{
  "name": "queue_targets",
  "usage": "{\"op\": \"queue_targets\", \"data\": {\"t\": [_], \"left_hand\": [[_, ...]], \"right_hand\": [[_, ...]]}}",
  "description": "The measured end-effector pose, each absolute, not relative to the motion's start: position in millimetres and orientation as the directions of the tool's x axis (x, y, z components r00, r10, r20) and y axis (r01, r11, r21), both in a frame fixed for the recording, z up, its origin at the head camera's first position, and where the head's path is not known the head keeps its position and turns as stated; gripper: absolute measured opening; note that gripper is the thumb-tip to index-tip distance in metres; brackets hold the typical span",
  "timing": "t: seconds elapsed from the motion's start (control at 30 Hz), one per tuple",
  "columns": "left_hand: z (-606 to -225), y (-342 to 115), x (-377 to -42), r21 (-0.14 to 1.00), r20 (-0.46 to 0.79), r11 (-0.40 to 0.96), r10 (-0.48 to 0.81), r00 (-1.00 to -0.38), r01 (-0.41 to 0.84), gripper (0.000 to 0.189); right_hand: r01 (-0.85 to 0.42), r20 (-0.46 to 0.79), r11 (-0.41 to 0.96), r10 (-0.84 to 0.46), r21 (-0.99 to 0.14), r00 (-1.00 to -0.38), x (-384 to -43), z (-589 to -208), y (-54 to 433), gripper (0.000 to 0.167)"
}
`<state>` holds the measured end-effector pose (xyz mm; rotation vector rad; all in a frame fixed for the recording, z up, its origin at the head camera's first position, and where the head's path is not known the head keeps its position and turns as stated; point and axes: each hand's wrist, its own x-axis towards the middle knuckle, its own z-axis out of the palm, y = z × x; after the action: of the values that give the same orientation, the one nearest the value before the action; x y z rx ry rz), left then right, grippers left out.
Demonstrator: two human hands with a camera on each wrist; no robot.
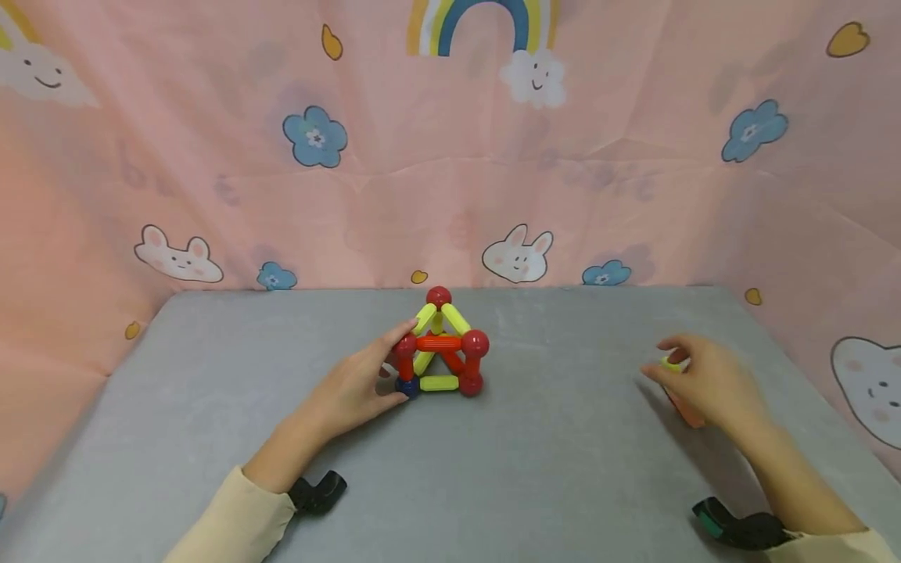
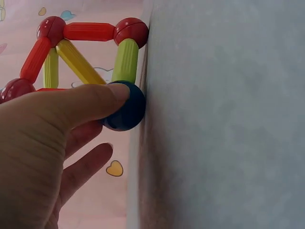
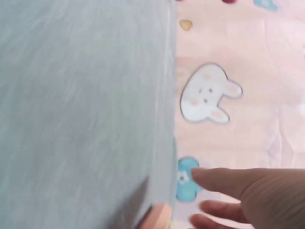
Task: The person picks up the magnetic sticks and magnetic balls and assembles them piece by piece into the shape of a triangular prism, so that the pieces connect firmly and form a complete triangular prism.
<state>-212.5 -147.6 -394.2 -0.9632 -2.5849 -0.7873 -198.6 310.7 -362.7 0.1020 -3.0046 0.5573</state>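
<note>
A frame of magnetic rods and balls [image 1: 439, 342] stands at the middle of the table, with red and yellow-green rods, red balls and a peaked top. My left hand [image 1: 355, 389] grips its left side. In the left wrist view, the thumb [image 2: 102, 98] presses on the blue ball [image 2: 127, 114] at a lower corner. Well to the right, my right hand [image 1: 707, 383] holds a small yellow-green piece [image 1: 671, 364] between thumb and fingers. An orange piece [image 1: 684, 408] shows beneath that hand, and in the right wrist view the same orange piece [image 3: 158, 215] is cut off at the bottom.
The grey table [image 1: 563, 469] ends at a pink cloth backdrop [image 1: 394, 211] printed with rabbits, flowers and clouds. A black wrist strap device [image 1: 320, 493] is on the left forearm, another black device [image 1: 739, 528] on the right.
</note>
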Motion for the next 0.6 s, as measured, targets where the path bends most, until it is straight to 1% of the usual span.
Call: {"op": "queue_targets", "data": {"t": [0.03,0.13,0.23,0.33,0.47,0.6], "left_hand": [[-394,-148,-212,0.397,0.413,0.633,0.524,-0.745,0.665,0.106],[-394,-148,-213,0.397,0.395,0.644,0.524,-0.755,0.655,0.107],[-391,-147,-215,0.398,0.381,0.657,0.516,-0.767,0.64,0.109],[-390,-144,-217,0.402,0.368,0.663,0.515,-0.774,0.632,0.109],[-390,-141,-218,0.401,0.355,0.667,0.518,-0.778,0.628,0.11],[-390,-136,-221,0.401,0.345,0.672,0.519,-0.782,0.622,0.108]], "right_hand": [[-0.058,0.062,0.939,-0.039,-0.34,-0.997,-197,-363,318,0.059],[-0.019,-0.005,0.955,-0.022,-0.297,-1.0,-193,-367,328,0.054],[-0.011,-0.04,0.968,-0.022,-0.251,-0.999,-189,-371,327,0.046],[-0.006,-0.054,0.974,-0.019,-0.226,-0.998,-187,-374,324,0.044],[-0.039,-0.019,0.973,-0.044,-0.227,-0.999,-186,-374,315,0.045],[-0.133,0.093,0.96,-0.113,-0.248,-0.989,-188,-366,295,0.042]]}}
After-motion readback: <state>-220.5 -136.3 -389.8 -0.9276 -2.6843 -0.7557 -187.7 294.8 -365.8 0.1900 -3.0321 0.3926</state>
